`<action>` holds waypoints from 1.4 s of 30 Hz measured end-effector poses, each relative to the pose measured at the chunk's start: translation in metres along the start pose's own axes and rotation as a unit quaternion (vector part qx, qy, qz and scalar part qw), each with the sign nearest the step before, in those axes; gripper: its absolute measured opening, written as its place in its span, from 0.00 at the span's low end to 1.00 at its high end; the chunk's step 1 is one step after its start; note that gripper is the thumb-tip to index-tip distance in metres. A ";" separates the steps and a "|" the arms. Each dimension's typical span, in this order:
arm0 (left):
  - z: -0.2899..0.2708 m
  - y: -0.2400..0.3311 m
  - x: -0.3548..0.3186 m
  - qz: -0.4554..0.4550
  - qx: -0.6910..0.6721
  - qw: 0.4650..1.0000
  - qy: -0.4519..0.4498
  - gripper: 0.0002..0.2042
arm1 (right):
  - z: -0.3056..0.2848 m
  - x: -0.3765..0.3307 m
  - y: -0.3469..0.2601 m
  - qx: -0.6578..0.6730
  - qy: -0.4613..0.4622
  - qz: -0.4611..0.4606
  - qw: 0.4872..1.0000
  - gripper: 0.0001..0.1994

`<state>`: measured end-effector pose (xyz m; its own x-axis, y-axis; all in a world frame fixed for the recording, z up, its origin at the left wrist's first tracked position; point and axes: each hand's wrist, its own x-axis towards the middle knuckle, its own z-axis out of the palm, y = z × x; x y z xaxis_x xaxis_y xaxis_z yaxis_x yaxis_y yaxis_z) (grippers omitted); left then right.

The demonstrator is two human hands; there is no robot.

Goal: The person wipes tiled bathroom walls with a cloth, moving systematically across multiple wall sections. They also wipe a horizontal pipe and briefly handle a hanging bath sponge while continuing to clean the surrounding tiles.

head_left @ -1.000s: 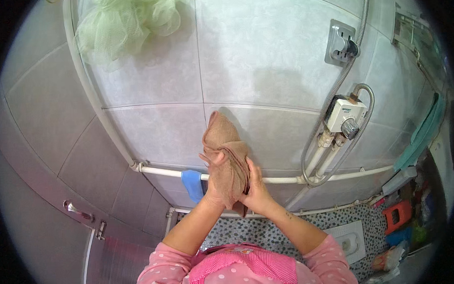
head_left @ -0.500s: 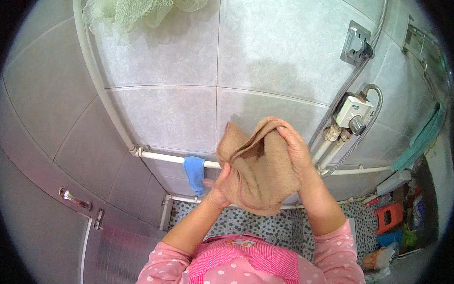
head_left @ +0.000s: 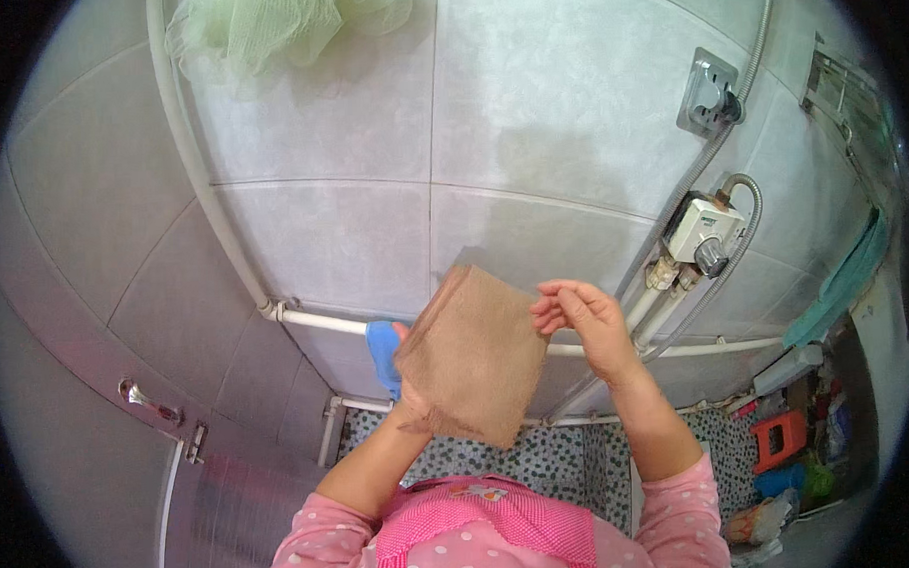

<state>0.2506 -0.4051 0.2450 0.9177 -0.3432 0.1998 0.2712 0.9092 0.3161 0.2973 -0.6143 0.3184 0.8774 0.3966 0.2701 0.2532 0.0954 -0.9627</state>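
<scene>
One brown cloth (head_left: 482, 358): soft, slightly fuzzy fabric, folded into a flat, tilted four-sided shape with layered edges along its left; it is held up in front of the wall.
Left hand (head_left: 410, 398): holds the cloth from behind at its left edge; a fingertip shows there, while the other fingers are hidden.
Right hand (head_left: 598, 329): raised at the cloth's right corner, fingers half-curled and slightly apart; whether the tips touch the fabric, I cannot tell.
Sleeves (head_left: 323, 524): pink with white dots, pushed up, the bare forearms angled inward.
Blue cloth (head_left: 381, 352): draped over a smooth white pipe (head_left: 321, 320), just beside the left hand.
Wall (head_left: 538, 101): grey tiles, a pale green mesh puff (head_left: 265, 30) at upper left.
Shower control (head_left: 701, 227): white box, round metallic knob, ribbed hose (head_left: 710, 147); its small print is unreadable.
Floor (head_left: 521, 477): speckled, pebble-like pattern.
</scene>
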 end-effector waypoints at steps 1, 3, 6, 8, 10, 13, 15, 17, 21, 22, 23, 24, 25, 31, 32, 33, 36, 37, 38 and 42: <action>0.004 0.001 -0.002 -0.010 -0.009 1.000 -0.003 0.45 | -0.004 0.000 -0.001 -0.023 0.005 -0.007 1.000 0.15; 0.006 0.000 -0.003 -0.042 0.005 0.999 0.010 0.43 | -0.010 -0.001 -0.002 -0.070 0.013 -0.020 0.997 0.14; 0.010 -0.018 0.004 -0.055 0.109 0.992 -0.020 0.34 | 0.012 -0.011 0.006 -0.380 -0.138 -0.209 0.890 0.17; 0.003 -0.032 0.010 -0.107 0.118 0.983 0.090 0.29 | 0.025 -0.020 0.015 -0.474 -0.202 -0.222 0.827 0.18; -0.006 -0.038 0.009 -0.130 0.027 0.980 0.147 0.24 | 0.018 -0.017 0.020 -0.488 -0.210 -0.232 0.815 0.16; 0.000 -0.036 0.007 -0.148 0.042 0.974 0.167 0.24 | -0.013 -0.011 0.000 -0.405 -0.116 -0.264 0.868 0.12; 0.012 -0.023 0.010 -0.090 0.034 0.981 0.170 0.24 | -0.034 -0.010 -0.028 -0.398 0.013 -0.273 0.876 0.11; 0.038 0.002 0.013 0.014 0.022 0.991 0.131 0.22 | -0.061 -0.003 -0.053 -0.455 0.149 -0.373 0.795 0.12; 0.083 0.042 0.060 0.424 0.366 0.827 0.050 0.20 | -0.130 0.014 -0.080 -0.573 0.299 -0.421 0.636 0.11; 0.078 0.060 0.075 0.453 0.448 0.767 0.071 0.20 | -0.144 0.022 -0.075 -0.595 0.321 -0.401 0.619 0.11; 0.075 0.074 0.095 0.471 0.520 0.708 0.085 0.20 | -0.161 0.024 -0.073 -0.623 0.347 -0.373 0.593 0.11; 0.090 0.082 0.113 0.581 0.631 0.511 0.057 0.19 | -0.176 0.029 -0.064 -0.620 0.358 -0.347 0.606 0.12; 0.104 0.091 0.126 0.656 0.702 0.275 0.029 0.19 | -0.172 0.033 -0.064 -0.633 0.358 -0.326 0.604 0.13; 0.031 0.071 0.159 0.389 0.918 0.081 0.003 0.31 | -0.146 0.041 -0.049 -0.717 0.351 -0.277 0.535 0.22; 0.027 0.067 0.161 0.388 0.920 0.052 -0.018 0.31 | -0.148 0.042 -0.047 -0.717 0.355 -0.279 0.531 0.23; 0.026 0.064 0.166 0.389 0.920 0.025 -0.039 0.31 | -0.150 0.041 -0.047 -0.719 0.358 -0.281 0.524 0.24; 0.060 0.074 0.193 0.459 0.886 -0.023 -0.053 0.30 | -0.138 0.048 -0.038 -0.689 0.389 -0.301 0.532 0.23; 0.083 0.081 0.207 0.494 0.867 -0.031 -0.054 0.29 | -0.136 0.051 -0.033 -0.679 0.400 -0.311 0.531 0.22; 0.111 0.085 0.219 0.518 0.854 -0.025 -0.043 0.29 | -0.135 0.057 -0.028 -0.662 0.416 -0.312 0.540 0.21; 0.233 0.094 0.266 0.600 0.799 -0.030 -0.030 0.28 | -0.145 0.060 -0.023 -0.651 0.457 -0.316 0.518 0.19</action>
<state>0.4528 -0.4663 0.5434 -0.0455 -0.3969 0.9167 -0.2570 -0.8821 -0.3947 0.4032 -0.7254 0.3589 0.1287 0.0073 0.9917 0.1457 -0.9893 -0.0117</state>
